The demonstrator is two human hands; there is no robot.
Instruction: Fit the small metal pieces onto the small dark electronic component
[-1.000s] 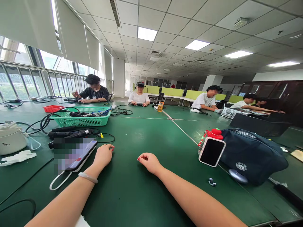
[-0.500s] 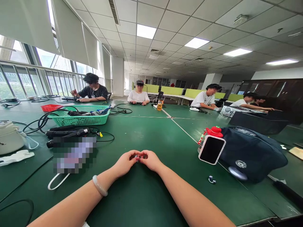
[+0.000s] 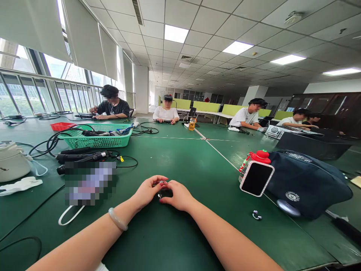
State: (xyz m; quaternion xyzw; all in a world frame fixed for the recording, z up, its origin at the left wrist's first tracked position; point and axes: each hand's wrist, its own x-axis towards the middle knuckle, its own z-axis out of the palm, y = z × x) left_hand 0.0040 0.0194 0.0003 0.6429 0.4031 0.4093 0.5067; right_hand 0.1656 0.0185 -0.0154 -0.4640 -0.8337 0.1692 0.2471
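On the green worktop (image 3: 175,158), left hand (image 3: 147,191) and right hand (image 3: 177,195) brought together, fingertips touching, curled closed around a small dark object (image 3: 163,192) pinched between them; too small to identify. Just left, a blurred phone (image 3: 88,182) with a white cable. Further back, a green basket (image 3: 97,140). To the right, a second phone (image 3: 256,178) propped against a dark bag (image 3: 304,180).

Five people (image 3: 166,111) are sitting at the far tables. Two baskets are standing on the table, one green (image 3: 97,141), one red (image 3: 61,126). One phone (image 3: 256,178) is leaning on one bag (image 3: 304,182).
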